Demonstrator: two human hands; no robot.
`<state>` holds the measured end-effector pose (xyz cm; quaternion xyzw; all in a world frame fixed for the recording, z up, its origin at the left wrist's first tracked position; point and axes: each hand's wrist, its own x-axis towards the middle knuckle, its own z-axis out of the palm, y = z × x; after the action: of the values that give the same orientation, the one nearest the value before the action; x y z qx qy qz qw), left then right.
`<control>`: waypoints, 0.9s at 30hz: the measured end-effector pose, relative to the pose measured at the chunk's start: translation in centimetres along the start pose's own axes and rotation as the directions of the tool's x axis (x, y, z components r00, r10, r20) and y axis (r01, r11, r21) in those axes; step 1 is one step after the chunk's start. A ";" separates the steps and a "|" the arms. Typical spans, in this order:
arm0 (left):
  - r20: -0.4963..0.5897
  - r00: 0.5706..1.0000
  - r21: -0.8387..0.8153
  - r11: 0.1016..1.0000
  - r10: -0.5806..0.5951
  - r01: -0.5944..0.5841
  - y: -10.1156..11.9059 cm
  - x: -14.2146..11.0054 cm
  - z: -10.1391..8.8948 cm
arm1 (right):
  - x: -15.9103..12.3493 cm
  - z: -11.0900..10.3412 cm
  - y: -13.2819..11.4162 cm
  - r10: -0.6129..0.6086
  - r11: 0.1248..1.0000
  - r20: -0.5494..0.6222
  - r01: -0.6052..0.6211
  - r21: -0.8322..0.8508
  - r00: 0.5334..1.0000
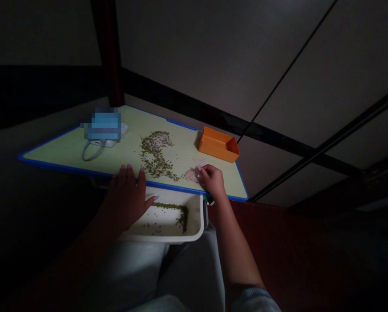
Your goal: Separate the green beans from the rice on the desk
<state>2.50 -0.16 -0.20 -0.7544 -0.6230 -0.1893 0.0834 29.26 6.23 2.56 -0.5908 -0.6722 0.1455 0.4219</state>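
Note:
On the pale yellow table board (128, 151) with a blue edge lies a spread of small green grains (158, 164). At its far end is a heap of paler grains (161, 139). My left hand (127, 195) rests by the front edge, its fingers stretched out and apart, holding nothing. My right hand (213, 180) has thumb and fingers pinched together over the board. Whatever is in the pinch is too small to make out. Just left of it lies a pale pinkish patch (191, 175), perhaps loose bits.
An orange open box (217, 150) stands at the back right of the board. Under the front edge sits a white tub (195, 237) with green grains along its inner side. A white device with a cable loop (94, 157), partly blurred out, is on the left.

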 end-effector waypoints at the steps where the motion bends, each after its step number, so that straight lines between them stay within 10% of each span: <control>1: 0.005 1.000 0.008 1.000 0.000 0.000 0.0 0.0 0.0 | 0.0 0.0 0.0 0.005 0.999 -0.002 -0.005 0.033 1.000; 14: 0.014 1.000 0.036 0.999 0.014 -0.015 0.0 0.0 -0.2 | -0.4 -0.3 -0.1 0.026 0.941 0.155 -0.077 0.331 0.988; 27: 0.023 1.000 0.019 1.000 0.001 -0.001 0.2 0.1 -0.3 | -0.4 -0.2 -0.4 0.012 0.999 0.130 -0.018 0.044 0.991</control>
<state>2.60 -0.22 0.14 -0.7560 -0.6254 -0.1744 0.0835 29.11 5.65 2.81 -0.5754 -0.6904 0.2016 0.3893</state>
